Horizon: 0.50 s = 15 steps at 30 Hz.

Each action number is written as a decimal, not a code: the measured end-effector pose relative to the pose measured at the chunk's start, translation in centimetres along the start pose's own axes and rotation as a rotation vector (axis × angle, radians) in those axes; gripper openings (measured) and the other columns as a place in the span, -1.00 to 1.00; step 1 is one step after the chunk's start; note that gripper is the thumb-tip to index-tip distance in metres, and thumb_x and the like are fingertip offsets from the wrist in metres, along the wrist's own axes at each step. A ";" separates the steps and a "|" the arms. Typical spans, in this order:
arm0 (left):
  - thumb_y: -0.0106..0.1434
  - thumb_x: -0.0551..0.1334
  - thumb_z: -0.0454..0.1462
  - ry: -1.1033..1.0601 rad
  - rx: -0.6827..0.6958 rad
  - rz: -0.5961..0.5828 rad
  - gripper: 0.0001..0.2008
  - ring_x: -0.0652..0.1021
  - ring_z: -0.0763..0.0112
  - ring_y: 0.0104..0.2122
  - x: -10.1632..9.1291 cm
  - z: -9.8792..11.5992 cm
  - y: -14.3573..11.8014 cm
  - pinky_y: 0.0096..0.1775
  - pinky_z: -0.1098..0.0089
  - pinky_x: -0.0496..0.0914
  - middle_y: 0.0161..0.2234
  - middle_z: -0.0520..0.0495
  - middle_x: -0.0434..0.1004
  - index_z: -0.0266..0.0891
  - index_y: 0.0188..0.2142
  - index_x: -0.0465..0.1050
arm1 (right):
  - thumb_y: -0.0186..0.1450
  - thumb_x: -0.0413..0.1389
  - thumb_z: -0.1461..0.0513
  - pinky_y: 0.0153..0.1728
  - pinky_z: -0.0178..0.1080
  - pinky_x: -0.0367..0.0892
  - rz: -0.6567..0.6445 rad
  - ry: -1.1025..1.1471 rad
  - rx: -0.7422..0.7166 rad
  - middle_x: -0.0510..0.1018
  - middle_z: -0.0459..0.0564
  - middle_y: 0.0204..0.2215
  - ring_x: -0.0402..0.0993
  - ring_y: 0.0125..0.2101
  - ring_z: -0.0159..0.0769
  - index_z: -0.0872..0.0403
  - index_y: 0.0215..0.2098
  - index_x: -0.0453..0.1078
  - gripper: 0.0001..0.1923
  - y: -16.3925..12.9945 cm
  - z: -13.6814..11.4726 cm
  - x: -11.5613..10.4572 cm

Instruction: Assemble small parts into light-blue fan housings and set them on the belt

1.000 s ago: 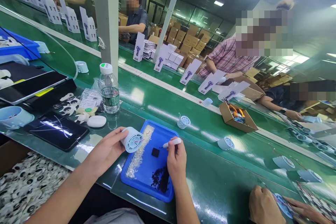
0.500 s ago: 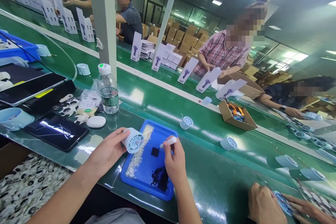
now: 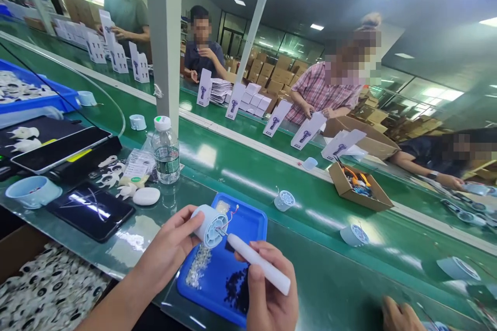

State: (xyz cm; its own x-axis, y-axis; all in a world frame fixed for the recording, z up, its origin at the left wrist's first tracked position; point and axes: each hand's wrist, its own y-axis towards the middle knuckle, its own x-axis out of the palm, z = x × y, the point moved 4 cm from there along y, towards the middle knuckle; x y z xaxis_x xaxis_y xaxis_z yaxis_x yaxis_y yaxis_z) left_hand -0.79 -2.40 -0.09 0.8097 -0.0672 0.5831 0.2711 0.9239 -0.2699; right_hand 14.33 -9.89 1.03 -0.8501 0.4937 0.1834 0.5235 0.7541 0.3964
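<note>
My left hand (image 3: 176, 243) grips a pale blue round plastic housing (image 3: 205, 225), its spoked face turned to the right. Thin red and white wires stick out of that face. In my right hand (image 3: 272, 279) is a white-handled tool (image 3: 258, 264) with a thin metal tip. The tip reaches the middle of the spoked face; exact contact cannot be made out. Below both hands lies a blue tray (image 3: 258, 214) with small clear-white pieces (image 3: 200, 266) along its left and small black pieces (image 3: 236, 287) at the lower right, partly hidden by my right hand.
A water bottle (image 3: 166, 152), a phone (image 3: 91, 211) and a white oval case (image 3: 146, 196) are to the left. Further blue housings (image 3: 284, 200) stand on the green belt, near a cardboard box (image 3: 359, 189) of tools. A co-worker's hand (image 3: 399, 315) is at lower right.
My right hand has gone from over the tray to the housing, bringing the tool's tip to its face. The housing has tilted and moved slightly right. The view has shifted a little.
</note>
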 end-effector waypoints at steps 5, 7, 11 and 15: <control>0.21 0.24 -0.23 0.036 0.031 -0.026 -0.90 0.40 0.47 -0.36 1.0 0.1 -0.3 -0.28 0.44 0.36 -0.41 0.02 0.36 -0.22 -0.35 0.40 | 0.30 0.07 0.17 -0.33 -0.30 0.48 0.003 0.028 0.030 0.38 -0.04 -0.19 0.50 -0.30 -0.36 -0.01 -0.21 0.33 -0.89 -0.1 0.2 0.5; 0.22 0.23 -0.22 0.053 0.025 -0.029 -0.88 0.39 0.48 -0.36 1.2 0.0 -0.4 -0.27 0.44 0.35 -0.40 0.02 0.36 -0.23 -0.35 0.40 | 0.31 0.06 0.17 -0.34 -0.29 0.48 -0.004 0.036 0.028 0.37 -0.05 -0.19 0.49 -0.30 -0.36 -0.02 -0.20 0.32 -0.90 -0.1 0.5 0.5; 0.20 0.24 -0.19 0.069 -0.041 -0.064 -0.86 0.36 0.49 -0.39 1.5 -0.3 -0.4 -0.29 0.45 0.34 -0.39 0.02 0.36 -0.23 -0.35 0.39 | 0.31 0.06 0.16 -0.35 -0.23 0.45 -0.020 0.008 -0.041 0.41 0.00 -0.22 0.48 -0.23 -0.25 -0.03 -0.20 0.32 -0.90 0.0 1.3 -0.2; 0.13 0.30 -0.17 0.140 0.016 0.025 -0.81 0.31 0.50 -0.44 1.6 0.1 0.3 -0.37 0.50 0.31 -0.47 0.07 0.29 -0.22 -0.43 0.35 | 0.22 0.14 0.04 -0.37 -0.23 0.39 -0.041 -0.264 -0.005 0.49 0.00 -0.39 0.47 -0.36 -0.24 0.03 -0.32 0.38 -0.77 -0.2 2.5 -0.5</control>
State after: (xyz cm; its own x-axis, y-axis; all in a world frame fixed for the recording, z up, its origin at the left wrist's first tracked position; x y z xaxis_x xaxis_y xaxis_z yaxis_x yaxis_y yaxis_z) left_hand 0.60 -2.19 0.84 0.8813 -0.0948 0.4630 0.2421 0.9319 -0.2699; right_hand 14.77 -9.23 -1.42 -0.8256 0.5594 -0.0736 0.4883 0.7737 0.4037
